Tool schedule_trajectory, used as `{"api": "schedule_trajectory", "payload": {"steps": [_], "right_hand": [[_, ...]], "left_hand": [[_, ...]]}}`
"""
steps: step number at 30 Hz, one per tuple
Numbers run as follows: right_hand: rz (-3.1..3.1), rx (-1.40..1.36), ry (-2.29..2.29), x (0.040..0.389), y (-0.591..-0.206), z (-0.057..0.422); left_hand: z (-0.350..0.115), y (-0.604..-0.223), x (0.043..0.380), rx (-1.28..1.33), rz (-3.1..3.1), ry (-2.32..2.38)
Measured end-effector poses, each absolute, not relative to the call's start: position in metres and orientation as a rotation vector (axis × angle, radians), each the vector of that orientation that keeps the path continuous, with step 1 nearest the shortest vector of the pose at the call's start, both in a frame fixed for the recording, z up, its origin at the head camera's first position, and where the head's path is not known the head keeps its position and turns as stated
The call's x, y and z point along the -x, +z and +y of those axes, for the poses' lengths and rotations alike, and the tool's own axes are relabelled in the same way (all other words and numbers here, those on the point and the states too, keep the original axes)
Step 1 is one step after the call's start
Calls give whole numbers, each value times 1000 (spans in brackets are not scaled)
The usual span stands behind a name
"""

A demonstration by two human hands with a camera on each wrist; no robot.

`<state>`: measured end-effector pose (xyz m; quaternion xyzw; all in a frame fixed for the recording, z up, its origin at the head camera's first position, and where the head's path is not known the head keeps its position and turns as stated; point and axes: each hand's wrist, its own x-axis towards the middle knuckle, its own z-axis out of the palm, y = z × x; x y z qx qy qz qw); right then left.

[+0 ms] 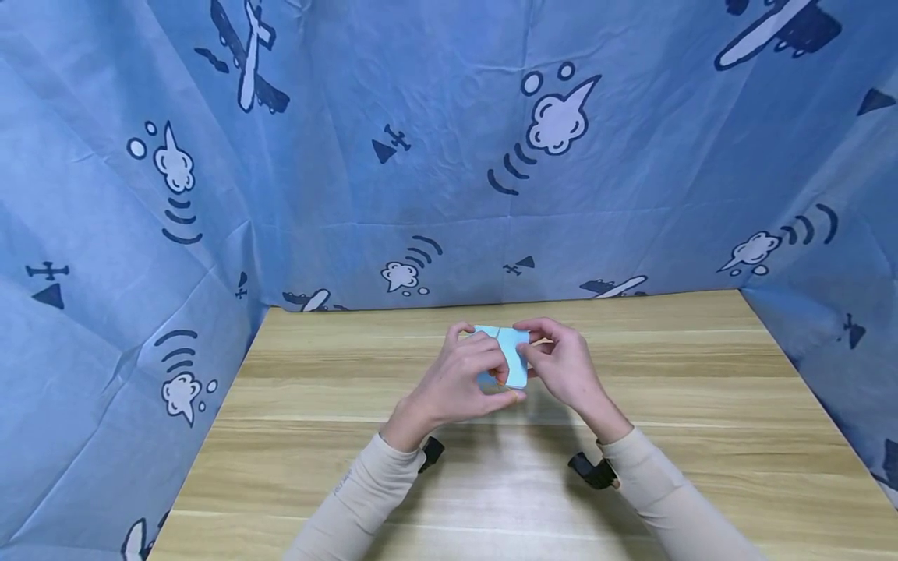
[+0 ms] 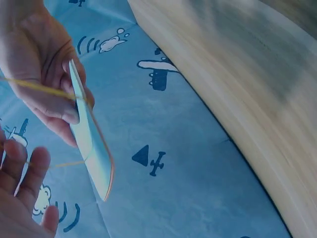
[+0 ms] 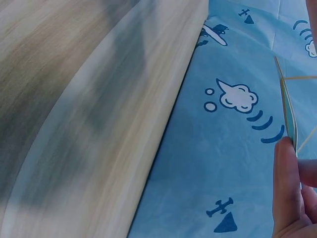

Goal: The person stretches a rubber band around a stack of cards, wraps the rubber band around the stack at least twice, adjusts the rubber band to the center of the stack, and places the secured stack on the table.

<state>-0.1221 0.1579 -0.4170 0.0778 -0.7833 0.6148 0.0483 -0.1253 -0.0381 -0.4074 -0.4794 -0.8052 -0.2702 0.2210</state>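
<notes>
Pale blue card: the card (image 1: 515,358) is held up between the two hands, over the far part of the wooden table (image 1: 316,382), about midway from left to right; the wrist views show it nearly edge-on, with more than one layer.
Right hand: the right hand (image 1: 565,360) pinches the card by its right side, thumb on the near face and fingers behind.
Left hand: the left hand (image 1: 463,372) has its fingers bent around a thin yellow band (image 2: 39,87), drawing it away from the card.
Yellow band: two taut strands run from the card to the left hand; one meets the card near one end, the other farther along.
Done: the band appears to be hooked onto the card, so the work looks partly complete.
Left to do: the band does not yet lie flat; its stretched part stands well off the card, and neither hand has let go.
Poor view: whether the band goes fully round the back cannot be told.
</notes>
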Motion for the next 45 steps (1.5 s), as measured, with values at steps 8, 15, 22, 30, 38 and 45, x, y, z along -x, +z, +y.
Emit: {"api": "schedule_trajectory", "payload": {"steps": [8,15,22,30,38,45], "right_hand": [[-2232,-162,1956,122,-415,155],[-2057,-88,1983,125,-415,151],[-1910,-54,2025,124,-412,143],[-1781,-21,2055,126,-409,137],[-1700,-26,2077,128,-406,135],[-1726,-64,2096,126,-402,138]], "left_hand": [[-32,-412,120,1109,-2116,-859],[-23,-418,117,925,-1915,-1192],[-17,-422,111,632,-1814,-1546],[-14,-414,105,208,-1535,-2185],[-26,-405,115,-110,-1370,-2772],[-42,-405,124,23,-1418,-3074]]}}
